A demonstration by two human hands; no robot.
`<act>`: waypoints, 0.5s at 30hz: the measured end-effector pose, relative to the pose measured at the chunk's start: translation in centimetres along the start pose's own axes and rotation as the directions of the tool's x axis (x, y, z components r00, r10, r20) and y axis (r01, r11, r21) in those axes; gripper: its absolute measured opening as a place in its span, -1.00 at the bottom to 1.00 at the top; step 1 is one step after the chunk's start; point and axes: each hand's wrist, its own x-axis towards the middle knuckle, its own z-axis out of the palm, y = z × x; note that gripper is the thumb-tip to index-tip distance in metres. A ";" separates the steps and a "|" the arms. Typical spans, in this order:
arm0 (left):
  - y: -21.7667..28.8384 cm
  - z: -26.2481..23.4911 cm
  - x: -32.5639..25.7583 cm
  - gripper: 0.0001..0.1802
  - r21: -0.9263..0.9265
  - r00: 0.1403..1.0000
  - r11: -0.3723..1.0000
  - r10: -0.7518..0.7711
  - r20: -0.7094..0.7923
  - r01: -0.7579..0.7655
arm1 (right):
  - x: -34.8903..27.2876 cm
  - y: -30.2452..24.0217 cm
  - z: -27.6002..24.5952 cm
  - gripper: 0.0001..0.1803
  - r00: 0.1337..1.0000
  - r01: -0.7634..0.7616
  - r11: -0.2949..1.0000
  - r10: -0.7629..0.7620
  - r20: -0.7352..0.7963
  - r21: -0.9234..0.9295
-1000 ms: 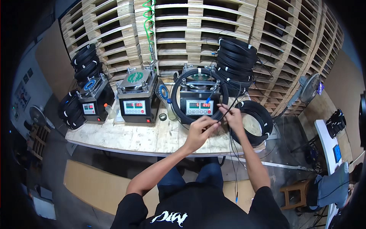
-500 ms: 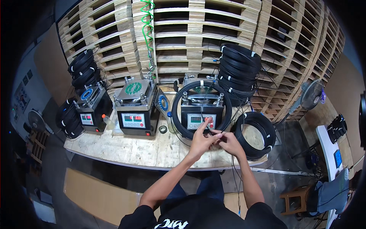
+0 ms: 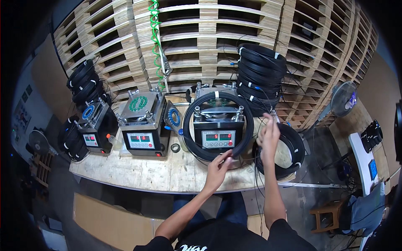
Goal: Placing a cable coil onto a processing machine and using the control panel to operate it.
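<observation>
A black cable coil (image 3: 187,140) with white ties stands upright on the bench, leaning before a polishing machine (image 3: 218,139) with red and green displays. My left hand (image 3: 217,169) is closed on the coil's lower rim, thumb and fingers pinching it. To the right, my right hand (image 3: 269,138) is raised apart from that coil. Its fingers are bent and smeared by motion, so what they hold, if anything, cannot be made out. Below it lies another black cable coil (image 3: 298,157), flat on the bench. Thin loose cables hang over the bench edge between my arms.
Two more polishing machines (image 3: 140,140) (image 3: 93,136) stand to the left, with a blue-dotted disc (image 3: 174,117) beside the nearer one. A black ring (image 3: 175,147) lies on the bench (image 3: 125,169). Tall coil stacks (image 3: 260,71) rise behind. A fan (image 3: 343,99) stands at right.
My right hand has left the coil's lower rim and moved up and to the right. My left hand stays at the rim, slightly lower. The whole view has shifted a little.
</observation>
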 end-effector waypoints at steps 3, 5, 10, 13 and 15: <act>-0.1 -0.8 0.5 -0.63 -0.154 0.998 0.987 0.032 -0.053 -0.040 | -1.0 2.7 1.3 -0.55 0.992 -0.016 0.994 0.029 0.120 -0.108; 0.9 -1.0 0.9 -0.82 -0.297 0.995 0.951 0.066 -0.075 -0.085 | -1.7 5.5 1.7 -0.56 0.978 0.147 0.966 -0.108 0.181 -0.214; -0.3 -2.4 0.9 -0.84 -0.189 0.996 0.978 0.075 -0.054 -0.084 | -5.2 7.9 2.6 -0.60 0.963 0.197 0.914 -0.114 0.244 -0.353; -0.2 -2.5 0.8 -0.84 -0.238 0.991 0.964 0.103 -0.086 -0.121 | -7.0 7.7 2.6 -0.62 0.979 0.069 0.914 0.015 0.204 -0.399; 0.5 -2.7 1.1 -0.82 -0.477 0.962 0.870 -0.013 -0.273 -0.124 | -8.1 9.6 1.9 -0.62 0.981 0.089 0.901 -0.005 0.196 -0.425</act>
